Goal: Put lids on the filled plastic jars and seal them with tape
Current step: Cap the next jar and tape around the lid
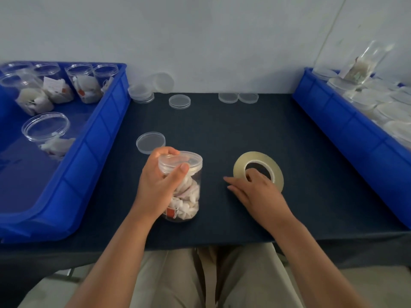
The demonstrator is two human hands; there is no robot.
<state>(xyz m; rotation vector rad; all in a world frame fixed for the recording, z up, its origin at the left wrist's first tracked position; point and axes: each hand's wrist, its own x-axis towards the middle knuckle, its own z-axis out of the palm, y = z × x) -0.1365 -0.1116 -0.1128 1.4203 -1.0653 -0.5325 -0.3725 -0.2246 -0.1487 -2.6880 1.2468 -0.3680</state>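
On the table [222, 130] before you, the jar [184, 196] stands near centre with a lid [184, 160] on it. The tape roll [258, 155] lies flat just to its right, and a loose lid [150, 142] lies just behind it to the left. More lids [179, 101] sit along the far edge. The left bin [100, 141] holds open jars [82, 83]. The right bin [344, 134] holds a heap of lids [378, 107] with one jar [360, 63] among them.

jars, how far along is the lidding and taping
Done: one filled jar has its lid on. In hand: the left hand grips that lid while the right hand hooks fingers into the tape roll; no tape visible on the jar yet. Left: the open jars in the left blue bin need lids and tape; spare lids wait at the back.
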